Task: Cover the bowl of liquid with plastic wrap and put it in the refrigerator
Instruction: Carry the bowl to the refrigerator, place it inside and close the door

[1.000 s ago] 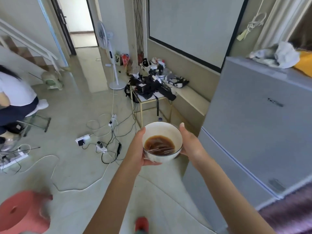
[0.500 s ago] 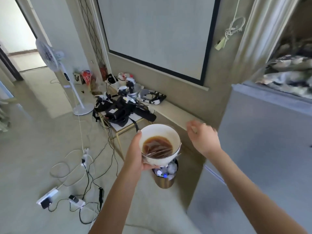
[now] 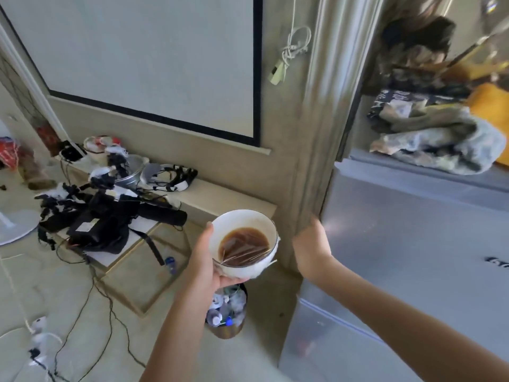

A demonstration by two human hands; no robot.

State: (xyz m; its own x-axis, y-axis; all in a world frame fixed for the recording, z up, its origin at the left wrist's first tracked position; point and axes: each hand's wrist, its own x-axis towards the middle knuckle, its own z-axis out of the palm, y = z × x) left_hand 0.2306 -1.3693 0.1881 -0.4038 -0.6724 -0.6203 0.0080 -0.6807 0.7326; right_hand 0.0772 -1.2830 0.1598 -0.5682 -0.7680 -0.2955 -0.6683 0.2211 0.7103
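Observation:
A white bowl (image 3: pixel 242 230) of brown liquid, with clear plastic wrap (image 3: pixel 245 250) stretched over it, is held up at chest height. My left hand (image 3: pixel 205 260) grips the bowl from its left side and underneath, thumb on the rim. My right hand (image 3: pixel 312 242) reaches to the left edge of the grey refrigerator (image 3: pixel 413 244), its fingers curled round the door edge; the fingertips are hidden behind it. The refrigerator door looks closed.
A small bin (image 3: pixel 227 312) full of rubbish stands on the floor under the bowl. Left of it a low table (image 3: pixel 129 249) carries black gear and straps, with cables across the floor (image 3: pixel 82 312). Crumpled cloth (image 3: pixel 440 144) lies on top of the refrigerator.
My right hand let go of the bowl and moved right to the refrigerator's door edge. My left hand alone now holds the bowl. The view turned right, toward the refrigerator.

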